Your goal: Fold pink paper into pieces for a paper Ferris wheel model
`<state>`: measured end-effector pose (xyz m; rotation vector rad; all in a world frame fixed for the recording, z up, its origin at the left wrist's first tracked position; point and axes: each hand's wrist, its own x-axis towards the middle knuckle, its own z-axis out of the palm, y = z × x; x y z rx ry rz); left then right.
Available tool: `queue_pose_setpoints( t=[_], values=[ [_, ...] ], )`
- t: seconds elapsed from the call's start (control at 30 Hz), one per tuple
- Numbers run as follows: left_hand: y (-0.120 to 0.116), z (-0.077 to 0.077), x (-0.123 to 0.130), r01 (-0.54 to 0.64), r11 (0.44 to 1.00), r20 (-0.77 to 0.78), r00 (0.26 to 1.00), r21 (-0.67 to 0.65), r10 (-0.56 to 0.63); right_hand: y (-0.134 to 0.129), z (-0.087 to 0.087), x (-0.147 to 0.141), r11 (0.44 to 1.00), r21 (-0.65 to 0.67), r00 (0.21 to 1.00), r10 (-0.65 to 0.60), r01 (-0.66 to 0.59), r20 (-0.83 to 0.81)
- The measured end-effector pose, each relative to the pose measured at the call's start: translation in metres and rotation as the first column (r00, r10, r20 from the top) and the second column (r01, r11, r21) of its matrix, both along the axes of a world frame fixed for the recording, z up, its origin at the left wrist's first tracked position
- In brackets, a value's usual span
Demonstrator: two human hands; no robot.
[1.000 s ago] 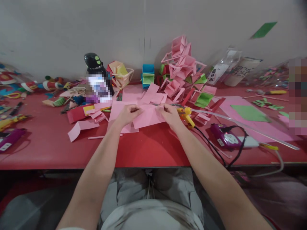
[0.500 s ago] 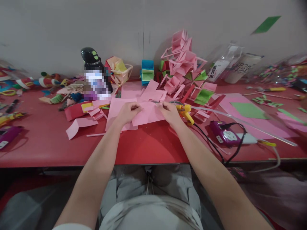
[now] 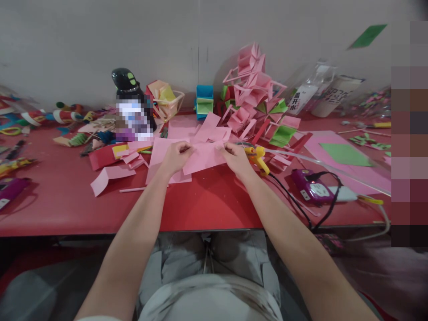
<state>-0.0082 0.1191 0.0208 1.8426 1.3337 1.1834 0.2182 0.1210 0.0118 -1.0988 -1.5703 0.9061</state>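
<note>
As pink paper shapes [image 3: 256,87] rise in a pile at the far side of a red table [image 3: 207,211], a person holds a pink sheet [image 3: 204,159] near the middle, the left hand [image 3: 179,156] pinching its left end and the right hand [image 3: 236,158] pinching its right. Another sheet [image 3: 158,154] lies to the left, partly behind the left hand, while a yellow glue gun [image 3: 261,163] rests just right of the right hand, its cord [image 3: 288,195] trailing toward the near edge. Farther back, a blue box [image 3: 204,91] stands between the pile and a black bottle [image 3: 126,79] at left.
</note>
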Motion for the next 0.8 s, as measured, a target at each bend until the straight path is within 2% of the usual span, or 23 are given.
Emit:
queue_pose_setpoints(
  t=[0.2,0.37,0.53,0.6,0.73,0.8],
  values=[
    [0.0,0.002,-0.004,0.009,1.0,-0.021,1.0,-0.008,-0.009,-0.002,0.001,0.0,0.999,-0.039,0.999,0.033,-0.033,0.001],
    [-0.006,0.006,-0.004,0.145,0.985,-0.024,0.989,-0.092,-0.147,-0.003,0.002,0.0,0.998,-0.017,0.998,0.062,-0.061,0.027],
    [-0.01,0.007,0.002,0.194,0.977,-0.048,0.979,-0.094,-0.199,-0.007,0.007,-0.003,0.997,0.002,0.988,0.076,-0.077,0.133],
    [-0.01,0.007,0.004,0.178,0.981,-0.057,0.982,-0.083,-0.183,-0.009,0.009,-0.005,0.997,-0.029,0.993,0.078,-0.076,0.084],
    [-0.007,0.005,0.004,0.065,0.997,-0.05,0.996,-0.043,-0.068,-0.009,0.009,-0.006,0.983,-0.149,0.994,0.103,-0.107,-0.039],
    [-0.006,0.005,0.004,0.051,0.997,-0.043,0.998,-0.05,-0.053,-0.008,0.008,-0.005,0.983,-0.151,0.994,0.101,-0.107,-0.047]
  ],
)
